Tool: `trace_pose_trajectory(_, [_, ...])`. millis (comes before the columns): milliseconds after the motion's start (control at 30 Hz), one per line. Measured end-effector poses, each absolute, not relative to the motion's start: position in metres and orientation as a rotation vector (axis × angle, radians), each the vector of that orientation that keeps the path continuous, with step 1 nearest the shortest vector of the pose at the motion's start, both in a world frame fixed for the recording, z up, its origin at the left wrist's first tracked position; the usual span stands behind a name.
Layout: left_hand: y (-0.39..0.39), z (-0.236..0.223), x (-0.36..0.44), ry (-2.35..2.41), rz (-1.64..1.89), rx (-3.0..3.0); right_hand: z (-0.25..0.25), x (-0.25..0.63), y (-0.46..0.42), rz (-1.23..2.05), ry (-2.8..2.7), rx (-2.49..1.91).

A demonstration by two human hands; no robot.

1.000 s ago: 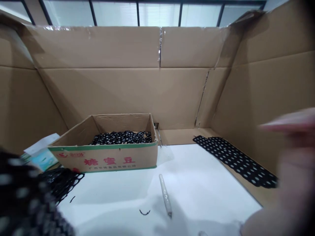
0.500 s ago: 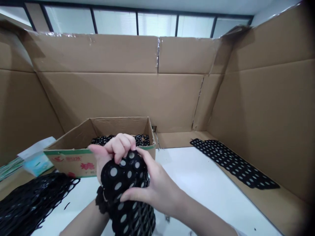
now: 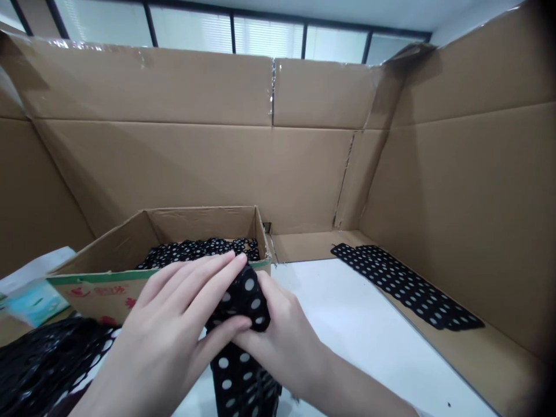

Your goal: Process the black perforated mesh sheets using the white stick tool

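Observation:
A black rubber sheet with white dots (image 3: 243, 365) stands folded between both my hands in the lower middle. My left hand (image 3: 174, 336) lies over its top from the left, fingers stretched across and thumb pressed against its front. My right hand (image 3: 282, 341) grips the sheet from the right and behind, fingers closed round it. The top of the sheet bends over between the two hands. Just behind them stands a small open cardboard box (image 3: 130, 275) with red print, filled with black dotted pieces (image 3: 195, 250).
Another long dotted black strip (image 3: 403, 286) lies at the right along the cardboard wall. A heap of black punched-out mesh (image 3: 39, 365) sits at lower left, a white and teal packet (image 3: 30, 289) beside it. Tall cardboard walls (image 3: 260, 162) enclose the white tabletop (image 3: 360, 336).
My left hand has moved from behind the sheet to lie over its top with fingers stretched out. The sheet's top is folded lower. The view shifted slightly left.

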State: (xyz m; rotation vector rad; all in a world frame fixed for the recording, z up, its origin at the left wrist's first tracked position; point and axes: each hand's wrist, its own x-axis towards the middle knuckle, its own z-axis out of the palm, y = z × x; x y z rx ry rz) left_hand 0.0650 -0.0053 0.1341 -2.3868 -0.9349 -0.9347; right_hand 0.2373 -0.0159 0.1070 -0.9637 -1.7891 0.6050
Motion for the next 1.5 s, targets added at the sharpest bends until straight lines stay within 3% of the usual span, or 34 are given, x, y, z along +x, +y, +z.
trace_pose_trajectory(300, [0.006, 0.130, 0.060, -1.069, -0.817, -2.588, 0.124, 0.251, -0.020, 0.864, -1.724, -0.866])
trace_pose_trajectory(467, [0.008, 0.129, 0.054, -1.159, -0.747, -2.660, 0.123, 0.253, -0.017, 0.765, -1.669, -0.937])
trace_pose_trajectory(667, [0.010, 0.133, 0.064, -1.015, -0.938, -2.494, 0.120, 0.248, -0.016, 0.713, -1.748, -0.945])
trace_pose_trajectory(900, [0.013, 0.133, 0.074, -1.142, -0.883, -2.944, 0.116, 0.244, -0.014, 0.784, -1.694, -0.902])
trace_pose_trajectory(1200, [0.011, 0.141, 0.074, -1.174, -0.918, -3.069, 0.118, 0.243, -0.013, 0.859, -1.695, -0.864])
trace_pose_trajectory(1500, [0.011, 0.133, 0.075, -1.089, -1.018, -2.693, 0.112, 0.242, -0.012, 0.786, -1.804, -0.873])
